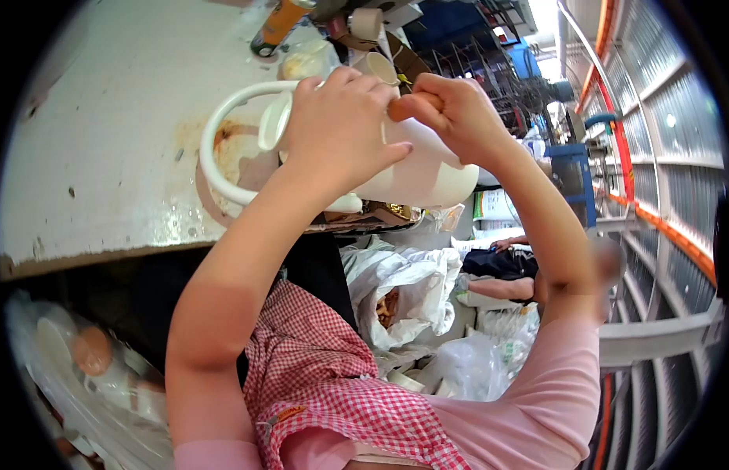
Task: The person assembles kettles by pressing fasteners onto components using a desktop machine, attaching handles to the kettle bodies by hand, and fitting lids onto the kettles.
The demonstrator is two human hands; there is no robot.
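A white plastic vessel with a rounded body lies over the front edge of the white worktable. A large curved white tube, like a handle, loops out at its left, and a small white cup-shaped part sits inside that loop. My left hand is laid over the vessel, fingers wrapped on its top and thumb along its side. Against the vessel's upper side, my right hand is closed in a fist. Something orange-brown shows at its fingers; I cannot make out whether it is a tool handle or a thumb.
An orange can and beige cups stand on the worktable. Beneath the edge are an open white sack and clear plastic bags. Another bag of white parts is at lower left. A person sits beyond.
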